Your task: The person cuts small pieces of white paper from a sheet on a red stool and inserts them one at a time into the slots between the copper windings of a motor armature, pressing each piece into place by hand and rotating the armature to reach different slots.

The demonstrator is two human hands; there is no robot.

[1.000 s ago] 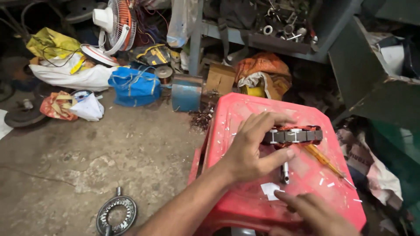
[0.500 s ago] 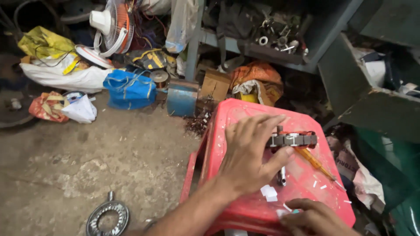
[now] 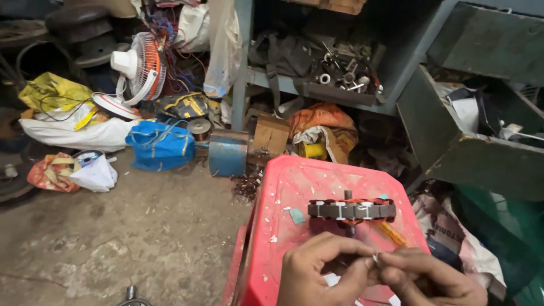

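A round grey motor core with white slot liners and red windings stands on its shaft on a red plastic stool. Neither hand touches it. My left hand and my right hand meet just in front of it, at the stool's near edge. Their fingertips pinch a small white piece between them, and most of it is hidden by the fingers. An orange-handled tool lies on the stool under the core, to its right.
On the concrete floor to the left lie a blue bag, a blue can, a white table fan and plastic bags. A shelf with metal parts is behind. An open green metal drawer juts out at right.
My left hand let go of the motor core and drew back toward me. It now meets my right hand, which has come up from the stool's edge. The core stays on the stool.
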